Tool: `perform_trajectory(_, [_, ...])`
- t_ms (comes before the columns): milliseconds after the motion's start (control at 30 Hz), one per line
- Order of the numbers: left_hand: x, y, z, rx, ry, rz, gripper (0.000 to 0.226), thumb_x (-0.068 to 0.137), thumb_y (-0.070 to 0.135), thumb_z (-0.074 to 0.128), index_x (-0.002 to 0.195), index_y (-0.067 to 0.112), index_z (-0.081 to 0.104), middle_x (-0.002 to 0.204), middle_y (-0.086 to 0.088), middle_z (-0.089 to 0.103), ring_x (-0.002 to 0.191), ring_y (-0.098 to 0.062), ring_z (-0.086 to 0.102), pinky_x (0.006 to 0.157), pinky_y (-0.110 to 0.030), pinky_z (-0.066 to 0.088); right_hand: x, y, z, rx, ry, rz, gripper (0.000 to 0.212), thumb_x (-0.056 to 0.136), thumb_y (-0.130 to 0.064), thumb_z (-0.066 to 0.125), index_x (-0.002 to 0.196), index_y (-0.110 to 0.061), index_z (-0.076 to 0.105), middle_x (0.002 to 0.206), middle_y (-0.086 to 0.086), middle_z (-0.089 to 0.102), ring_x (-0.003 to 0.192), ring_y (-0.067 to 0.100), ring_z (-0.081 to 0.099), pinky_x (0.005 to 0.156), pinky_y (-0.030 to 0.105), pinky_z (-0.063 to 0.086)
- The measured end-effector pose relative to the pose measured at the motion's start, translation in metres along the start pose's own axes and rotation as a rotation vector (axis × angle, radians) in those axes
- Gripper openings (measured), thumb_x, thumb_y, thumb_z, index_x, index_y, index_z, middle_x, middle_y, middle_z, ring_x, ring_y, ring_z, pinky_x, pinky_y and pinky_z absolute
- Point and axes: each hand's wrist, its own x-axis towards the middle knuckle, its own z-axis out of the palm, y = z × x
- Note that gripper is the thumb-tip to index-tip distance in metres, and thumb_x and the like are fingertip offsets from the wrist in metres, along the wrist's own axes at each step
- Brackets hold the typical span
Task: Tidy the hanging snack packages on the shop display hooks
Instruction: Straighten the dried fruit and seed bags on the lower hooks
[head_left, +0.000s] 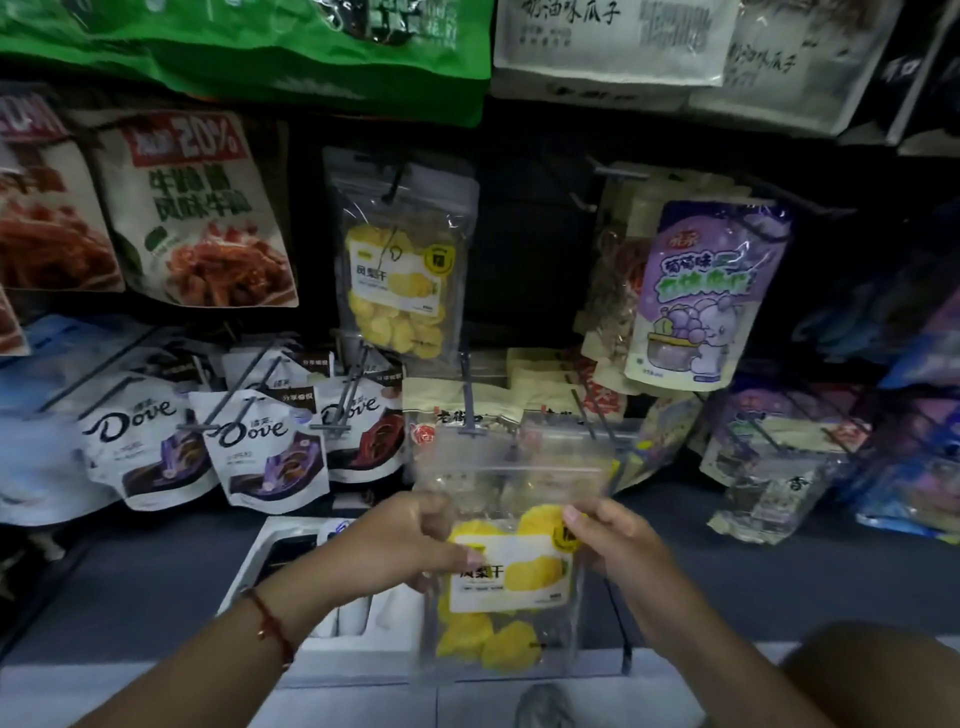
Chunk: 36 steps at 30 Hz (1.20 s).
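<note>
A clear pouch of yellow dried pineapple (506, 577) hangs upright between both my hands, low in the middle of the view. My left hand (415, 543) pinches its left edge, thumb on the white label. My right hand (615, 545) grips its right edge near the top of the label. The pouch's clear top reaches up in front of a grey hook (470, 423) in the lower row. A second pouch of the same pineapple (397, 260) hangs on an upper hook, above and left of the held one.
Dove chocolate bags (260, 447) hang left of the held pouch, red meat-snack bags (200, 213) above them. A purple grape-candy bag (701, 296) hangs at the right. Green and white bags fill the top row. A white box (291, 561) lies on the floor below.
</note>
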Motion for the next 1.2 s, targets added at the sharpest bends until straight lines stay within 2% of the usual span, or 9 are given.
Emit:
perform_trajectory(133, [0.020,0.000,0.020,0.006,-0.086,-0.022,0.039,0.077,0.025,0.087,0.078,0.015,0.050,0.063,0.008,0.047,0.065,-0.018,0.060,0.067,-0.036,0.055,-0.001,0.009,-0.023,0.042,0.028,0.067,0.021,0.093,-0.026,0.068,0.113,-0.022,0.068,0.117,0.001,0.070,0.110,0.020,0.065,0.098,0.043,0.052])
perform_trajectory(300, [0.033,-0.001,0.039,0.059,-0.108,-0.092,0.026,0.081,0.034,0.082,0.088,0.015,0.065,0.066,0.010,0.061,0.066,-0.016,0.065,0.064,-0.032,0.057,0.013,0.031,-0.024,0.140,0.035,0.143,0.018,0.085,-0.019,0.076,0.102,-0.013,0.070,0.111,0.012,0.072,0.103,0.025,0.068,0.099,0.049,0.049])
perform_trajectory(400, [0.038,0.012,0.033,0.041,0.006,-0.073,0.032,0.085,0.036,0.078,0.108,0.013,0.074,0.078,0.017,0.071,0.085,-0.029,0.070,0.068,-0.033,0.057,0.028,0.027,-0.019,0.132,0.046,0.087,0.022,0.082,-0.022,0.079,0.099,-0.013,0.069,0.106,0.010,0.073,0.102,0.027,0.068,0.096,0.049,0.050])
perform_trajectory(467, [0.038,0.024,0.028,0.037,0.101,-0.036,0.026,0.087,0.035,0.076,0.104,0.015,0.076,0.086,0.010,0.075,0.091,-0.029,0.071,0.064,-0.030,0.055,0.036,0.015,-0.015,0.166,0.059,0.032,0.017,0.085,-0.019,0.076,0.100,-0.013,0.070,0.107,0.010,0.073,0.103,0.027,0.067,0.097,0.049,0.049])
perform_trajectory(667, [0.016,0.036,0.011,-0.069,0.227,0.063,0.013,0.085,0.028,0.079,0.094,0.018,0.079,0.093,-0.006,0.077,0.082,-0.017,0.070,0.066,-0.026,0.049,0.032,-0.020,0.001,0.217,0.008,-0.129,0.014,0.088,-0.010,0.071,0.102,-0.013,0.069,0.093,-0.001,0.077,0.090,0.015,0.072,0.077,0.031,0.054])
perform_trajectory(833, [-0.012,0.040,-0.007,-0.216,0.409,0.150,0.008,0.088,0.019,0.074,0.092,0.014,0.078,0.081,0.000,0.077,0.067,-0.006,0.067,0.056,-0.016,0.046,0.024,-0.036,0.015,0.237,-0.093,-0.205,0.029,0.089,-0.023,0.071,0.116,-0.033,0.066,0.110,-0.011,0.073,0.101,0.006,0.069,0.084,0.026,0.052])
perform_trajectory(933, [-0.026,0.044,-0.022,-0.361,0.535,0.187,0.016,0.091,0.021,0.069,0.098,0.009,0.077,0.079,-0.004,0.076,0.061,-0.009,0.067,0.051,-0.017,0.047,0.018,-0.038,0.024,0.216,-0.156,-0.196,0.033,0.088,-0.021,0.071,0.118,-0.031,0.064,0.102,-0.019,0.071,0.088,-0.007,0.069,0.067,0.011,0.049])
perform_trajectory(1100, [-0.038,0.036,-0.042,-0.433,0.611,0.205,0.027,0.091,0.032,0.067,0.105,0.009,0.074,0.085,-0.012,0.076,0.062,-0.014,0.067,0.049,-0.024,0.048,0.009,-0.031,0.042,0.118,-0.220,-0.158,0.017,0.089,-0.012,0.070,0.104,-0.019,0.067,0.085,-0.010,0.077,0.072,-0.005,0.070,0.057,0.007,0.047])
perform_trajectory(1200, [-0.039,0.026,-0.046,-0.460,0.602,0.224,0.035,0.083,0.040,0.071,0.104,0.013,0.076,0.087,-0.011,0.076,0.069,-0.017,0.068,0.051,-0.022,0.048,0.010,-0.026,0.051,0.113,-0.219,-0.154,0.017,0.089,-0.012,0.071,0.103,-0.020,0.066,0.094,-0.006,0.077,0.078,0.000,0.072,0.061,0.010,0.050])
